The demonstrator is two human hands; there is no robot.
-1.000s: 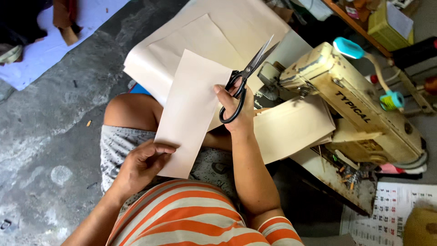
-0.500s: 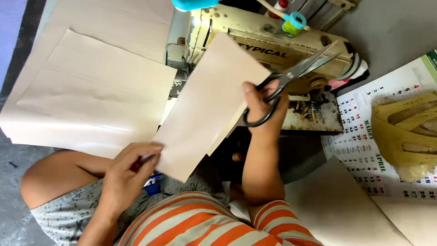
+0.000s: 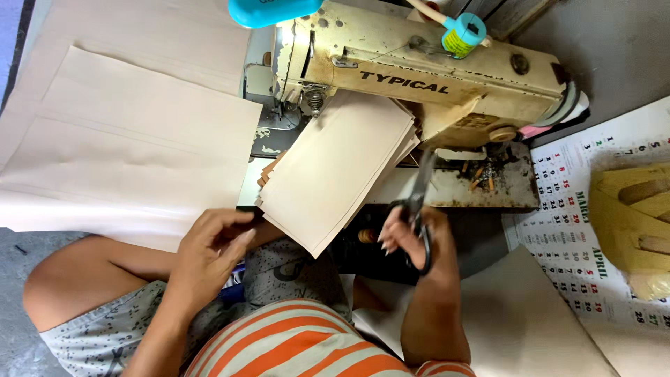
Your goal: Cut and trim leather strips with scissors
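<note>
Right hand (image 3: 419, 241) gripping black scissors (image 3: 421, 202), left hand (image 3: 209, 251) loosely curled and empty beside stack of cut beige sheets (image 3: 335, 167) resting under sewing machine (image 3: 419, 70), larger sheet (image 3: 132, 146) lying uncut alongside.

The scissors (image 3: 419, 202) blades are blurred (tips unclear), handles half-hidden in the right hand (image 3: 412, 234).

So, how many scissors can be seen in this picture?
1. The scissors are in the right hand, blades pointing toward the sewing machine. Others may be hidden under the beige sheets.
</note>
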